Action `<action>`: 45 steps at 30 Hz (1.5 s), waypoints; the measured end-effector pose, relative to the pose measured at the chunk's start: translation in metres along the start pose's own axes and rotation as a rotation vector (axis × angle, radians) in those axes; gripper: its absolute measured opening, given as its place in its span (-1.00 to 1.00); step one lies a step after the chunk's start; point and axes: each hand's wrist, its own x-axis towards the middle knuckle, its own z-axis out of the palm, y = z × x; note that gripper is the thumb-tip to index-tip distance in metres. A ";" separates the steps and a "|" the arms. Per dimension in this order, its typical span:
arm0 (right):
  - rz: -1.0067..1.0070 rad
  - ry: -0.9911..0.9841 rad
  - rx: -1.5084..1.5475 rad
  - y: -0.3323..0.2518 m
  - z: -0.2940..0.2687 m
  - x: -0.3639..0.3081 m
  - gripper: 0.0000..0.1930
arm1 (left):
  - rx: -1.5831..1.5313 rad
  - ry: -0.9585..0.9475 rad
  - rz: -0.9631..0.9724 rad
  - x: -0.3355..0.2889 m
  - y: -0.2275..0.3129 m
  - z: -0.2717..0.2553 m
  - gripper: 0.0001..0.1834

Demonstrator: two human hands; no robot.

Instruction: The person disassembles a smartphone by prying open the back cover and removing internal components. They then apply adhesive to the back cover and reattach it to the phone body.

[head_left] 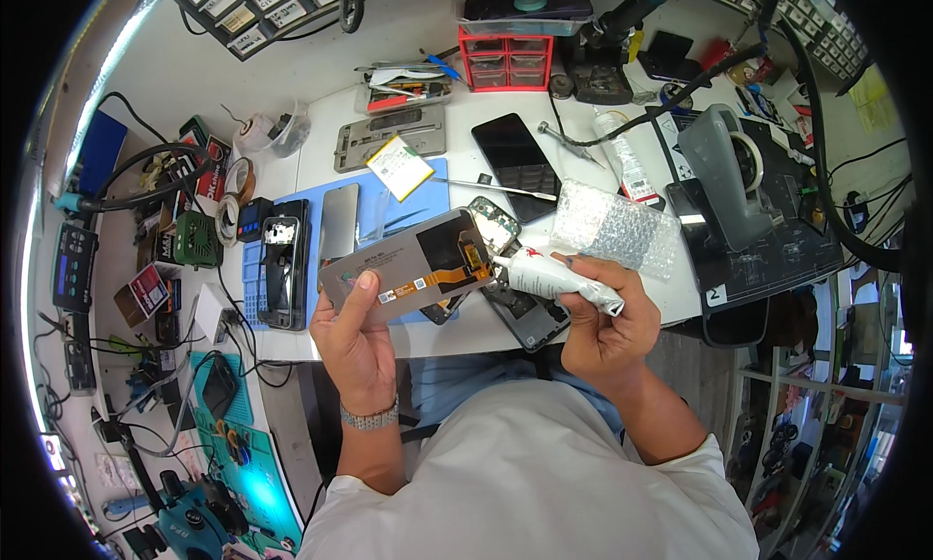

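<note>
My left hand [356, 351] grips the lower left end of a phone screen panel [398, 262], its grey back facing up with a copper-coloured flex cable near the far end. My right hand [614, 329] is closed around a white glue tube [554, 277], whose nozzle points left at the panel's right end; whether it touches cannot be made out. Beneath them lie a dark phone body [530, 317] and an opened phone board section [495, 223]. A sheet of bubble wrap [616, 227] lies just beyond my right hand.
A blue mat [442, 176] carries a white battery [399, 168], tweezers and an open phone frame [283, 273]. Farther back are a black phone [514, 161], a metal holder plate [391, 137] and a red drawer box [505, 62]. A grey tape dispenser [724, 181] stands at right.
</note>
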 end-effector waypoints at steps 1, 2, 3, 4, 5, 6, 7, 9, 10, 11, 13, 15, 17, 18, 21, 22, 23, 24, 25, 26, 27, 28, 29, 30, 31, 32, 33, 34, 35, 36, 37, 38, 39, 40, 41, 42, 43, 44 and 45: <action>0.004 0.002 0.001 0.000 0.000 0.000 -0.77 | 0.001 -0.001 0.001 0.000 0.000 0.000 -0.74; 0.008 0.004 0.001 0.000 0.000 0.000 -0.76 | 0.000 -0.006 -0.001 0.000 0.000 0.001 -0.74; 0.012 0.006 0.003 0.000 0.000 0.000 -0.76 | 0.000 -0.011 -0.002 -0.001 0.000 0.001 -0.73; 0.023 0.007 -0.004 0.000 0.000 0.000 -0.76 | -0.001 -0.016 -0.003 -0.002 0.000 0.002 -0.72; 0.034 0.008 -0.011 0.000 -0.001 0.001 -0.76 | 0.008 -0.023 -0.005 -0.003 0.000 0.002 -0.72; 0.045 0.009 -0.018 0.000 -0.001 0.001 -0.77 | 0.018 -0.031 -0.007 -0.003 0.000 0.002 -0.72; 0.047 0.014 -0.012 0.000 -0.001 0.002 -0.76 | 0.027 -0.039 -0.009 -0.004 0.000 0.003 -0.71; 0.061 0.028 0.005 0.001 -0.001 0.003 -0.76 | 0.040 -0.065 0.001 -0.006 0.000 0.003 -0.71; 0.058 0.031 0.013 0.002 -0.001 0.004 -0.76 | 0.053 -0.062 0.000 -0.006 0.000 0.003 -0.70; 0.066 0.038 0.024 0.002 -0.001 0.005 -0.76 | 0.053 -0.089 0.011 -0.007 0.001 0.003 -0.71; 0.074 0.040 0.034 0.003 -0.001 0.005 -0.75 | 0.068 -0.108 0.020 -0.007 0.002 0.002 -0.71; 0.072 0.037 0.033 0.003 -0.002 0.005 -0.75 | 0.106 -0.107 0.044 -0.007 0.002 0.000 -0.71; 0.075 0.035 0.030 0.003 -0.002 0.005 -0.76 | 0.129 -0.114 0.066 -0.006 0.003 -0.001 -0.73; 0.077 0.038 0.029 0.003 -0.002 0.005 -0.76 | 0.134 -0.121 0.076 -0.006 0.004 -0.002 -0.73; 0.114 0.041 0.056 0.003 -0.002 0.005 -0.77 | 0.152 -0.123 0.096 -0.006 0.004 -0.003 -0.74; 0.118 0.041 0.048 0.003 -0.002 0.005 -0.77 | 0.158 -0.120 0.102 -0.006 0.004 -0.003 -0.74; 0.121 0.042 0.040 0.003 -0.002 0.005 -0.77 | 0.165 -0.118 0.107 -0.006 0.004 -0.003 -0.74; 0.129 0.044 0.037 0.003 -0.002 0.005 -0.78 | 0.172 -0.115 0.113 -0.006 0.004 -0.004 -0.74; 0.133 0.043 0.030 0.003 -0.002 0.005 -0.78 | 0.179 -0.112 0.119 -0.007 0.005 -0.004 -0.74; 0.141 0.043 0.028 0.003 -0.002 0.005 -0.78 | 0.192 -0.131 0.125 -0.006 0.005 -0.005 -0.74; 0.150 0.044 0.026 0.002 -0.003 0.005 -0.79 | 0.205 -0.150 0.132 -0.005 0.006 -0.006 -0.74; 0.161 0.040 0.032 0.002 -0.003 0.006 -0.79 | 0.219 -0.169 0.139 -0.005 0.007 -0.007 -0.74; 0.173 0.036 0.038 0.002 -0.003 0.006 -0.80 | 0.231 -0.174 0.144 -0.005 0.008 -0.007 -0.74; 0.185 0.032 0.043 0.002 -0.003 0.006 -0.80 | 0.243 -0.179 0.149 -0.005 0.008 -0.008 -0.74; 0.175 0.029 0.033 0.002 -0.004 0.006 -0.80 | 0.249 -0.183 0.151 -0.004 0.008 -0.008 -0.74; 0.165 0.027 0.023 0.003 -0.004 0.006 -0.80 | 0.256 -0.189 0.156 -0.004 0.009 -0.008 -0.74; 0.167 0.026 0.017 0.003 -0.004 0.007 -0.80 | 0.258 -0.193 0.158 -0.004 0.009 -0.008 -0.74; 0.183 0.033 0.042 0.003 -0.004 0.006 -0.80 | 0.255 -0.190 0.156 -0.004 0.009 -0.008 -0.74; 0.210 0.042 0.070 0.003 -0.004 0.006 -0.79 | 0.261 -0.195 0.162 -0.004 0.009 -0.008 -0.74; 0.238 0.051 0.099 0.002 -0.004 0.006 -0.79 | 0.261 -0.194 0.164 -0.003 0.009 -0.007 -0.74; 0.237 0.047 0.092 0.002 -0.005 0.006 -0.78 | 0.257 -0.184 0.160 -0.003 0.009 -0.007 -0.74; 0.236 0.044 0.085 0.002 -0.006 0.006 -0.78 | 0.255 -0.186 0.164 -0.003 0.009 -0.007 -0.74; 0.234 0.045 0.075 0.002 -0.007 0.006 -0.78 | 0.248 -0.181 0.162 -0.003 0.009 -0.006 -0.74; 0.229 0.041 0.081 0.002 -0.007 0.006 -0.77 | 0.237 -0.166 0.154 -0.003 0.009 -0.006 -0.74; 0.223 0.041 0.085 0.002 -0.007 0.006 -0.77 | 0.239 -0.176 0.156 -0.003 0.009 -0.006 -0.74; 0.224 0.040 0.090 0.002 -0.007 0.007 -0.77 | 0.236 -0.176 0.154 -0.003 0.009 -0.006 -0.73; 0.223 0.039 0.091 0.002 -0.007 0.007 -0.77 | 0.230 -0.163 0.147 -0.003 0.009 -0.006 -0.73; 0.229 0.036 0.093 0.002 -0.007 0.008 -0.77 | 0.241 -0.182 0.154 -0.003 0.009 -0.006 -0.72; 0.225 0.035 0.098 0.002 -0.007 0.008 -0.77 | 0.248 -0.189 0.157 -0.003 0.010 -0.006 -0.72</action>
